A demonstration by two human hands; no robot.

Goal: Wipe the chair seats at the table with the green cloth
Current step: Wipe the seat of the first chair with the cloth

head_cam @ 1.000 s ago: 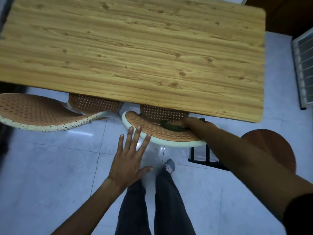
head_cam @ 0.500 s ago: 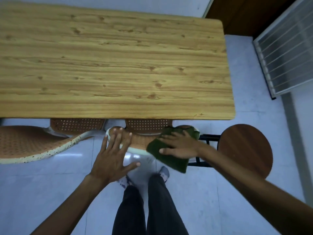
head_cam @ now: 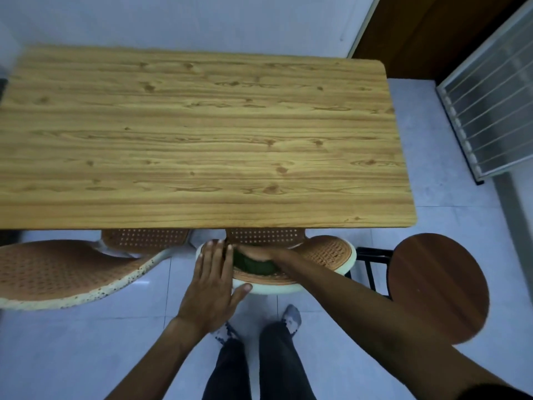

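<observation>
A woven orange chair (head_cam: 326, 252) with a pale rim is tucked under the wooden table (head_cam: 199, 140), directly in front of me. My right hand (head_cam: 261, 253) presses the green cloth (head_cam: 253, 265) onto the chair back, just below the table edge; the fingers are partly hidden. My left hand (head_cam: 212, 281) lies flat on the left end of that chair back, fingers spread, thumb at the rim. A second woven chair (head_cam: 57, 269) stands to the left.
A round dark wooden stool (head_cam: 438, 287) with a black frame stands at the right. A slatted metal rack (head_cam: 490, 105) leans at the far right beside a brown door. My legs and feet stand on the pale tiled floor below the chair.
My right hand has pushed the green cloth from the chair's front rim back toward the table edge. My left hand slid further onto the chair. The view has shifted.
</observation>
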